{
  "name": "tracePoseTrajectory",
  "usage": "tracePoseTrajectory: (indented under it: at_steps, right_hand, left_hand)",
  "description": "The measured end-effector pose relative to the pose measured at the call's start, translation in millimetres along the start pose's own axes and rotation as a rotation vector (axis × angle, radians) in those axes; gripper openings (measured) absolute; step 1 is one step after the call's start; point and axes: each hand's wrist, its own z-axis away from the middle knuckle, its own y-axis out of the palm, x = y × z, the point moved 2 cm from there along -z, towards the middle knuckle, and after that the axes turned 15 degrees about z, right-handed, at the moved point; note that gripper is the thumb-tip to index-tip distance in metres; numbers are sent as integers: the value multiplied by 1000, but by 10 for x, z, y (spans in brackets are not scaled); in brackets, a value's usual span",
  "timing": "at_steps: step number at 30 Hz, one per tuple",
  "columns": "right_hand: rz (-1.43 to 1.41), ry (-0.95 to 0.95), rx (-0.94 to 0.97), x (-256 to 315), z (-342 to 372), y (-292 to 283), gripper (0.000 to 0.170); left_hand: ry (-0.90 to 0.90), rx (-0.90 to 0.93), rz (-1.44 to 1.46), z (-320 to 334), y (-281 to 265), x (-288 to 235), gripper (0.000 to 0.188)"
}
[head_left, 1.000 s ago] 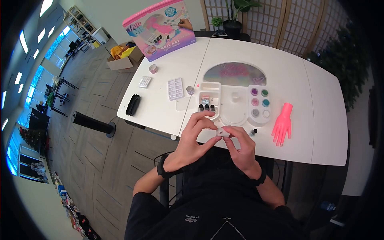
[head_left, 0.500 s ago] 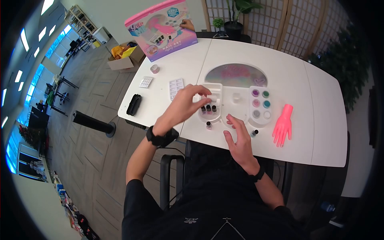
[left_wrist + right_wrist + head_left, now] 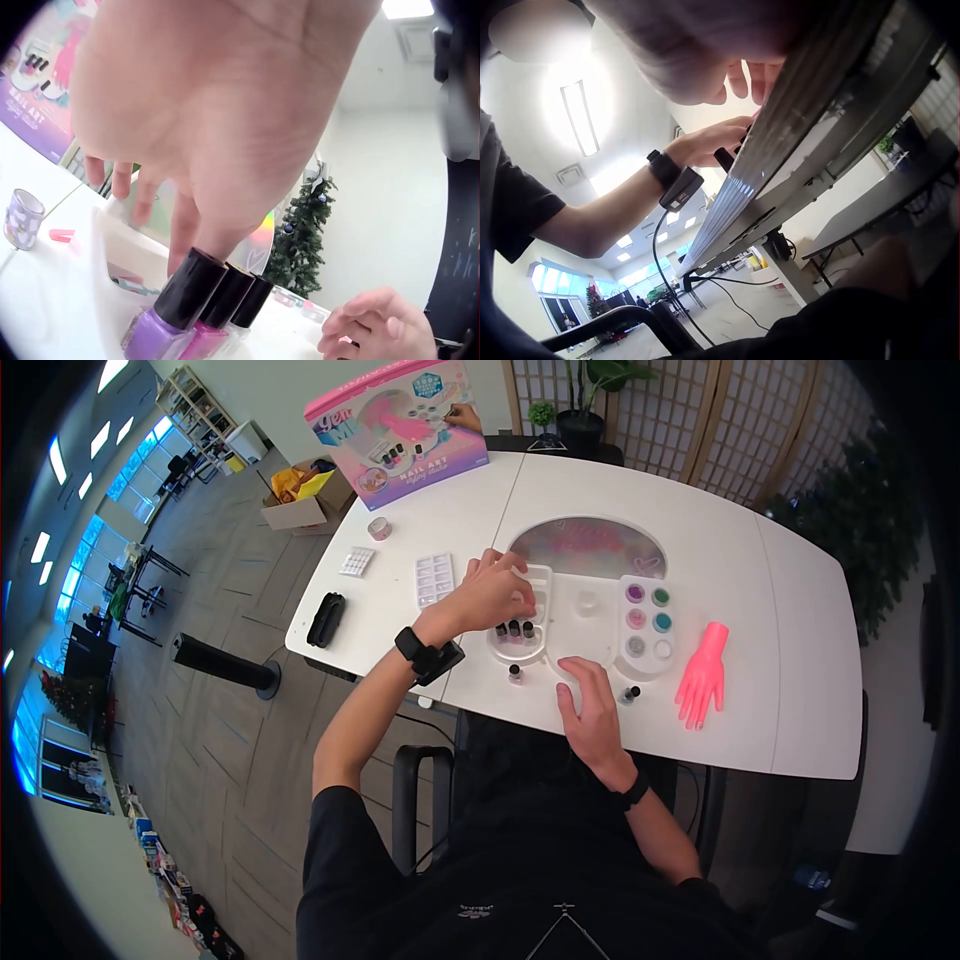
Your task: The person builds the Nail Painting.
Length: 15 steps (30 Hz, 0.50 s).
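Change, past second: one small white cylindrical piece, first pinched between both hands, then carried by the left hand (image 3: 488,598) alone, now out of sight. Its place cannot be confirmed; judged to be in or just over the rear compartment of the white organiser tray (image 3: 520,657). Left fingers: pointing down into that compartment, tips hidden; whether apart or clamped on the piece, cannot tell. Right hand (image 3: 592,715): released from the piece, near the front edge of the desk (image 3: 720,540), thumb apart from the loosely bent fingers, nothing held. Bearing on the work, as a judgement: two-handed handling of the piece is over for now, and the left hand is at the point of placing it.

Head view only: pink mannequin hand (image 3: 704,678), at the right; one nail-polish bottle (image 3: 515,674) upright on the desk, just in front of the tray.

Left wrist view only: patterned roll (image 3: 25,219) on the desk beside the tray, masked by the left hand and arm from above; colours of the polishes at the tray plainly read, purple bottle (image 3: 154,339) and magenta bottle (image 3: 204,341).

Right wrist view only: desk underside, seen edge-on from below; black cable (image 3: 657,255) hanging from the left wrist device (image 3: 681,187).
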Motion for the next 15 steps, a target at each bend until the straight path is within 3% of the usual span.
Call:
tracePoseTrajectory:
  at_steps: [11, 15]
  right_hand:
    - [5, 35, 43, -11, -9, 18, 29]
    - [-6, 43, 51, -30, -6, 33, 29]
  left_hand:
    - [-33, 112, -187, -111, -32, -111, 14]
    - [3, 61, -155, -138, -9, -115, 12]
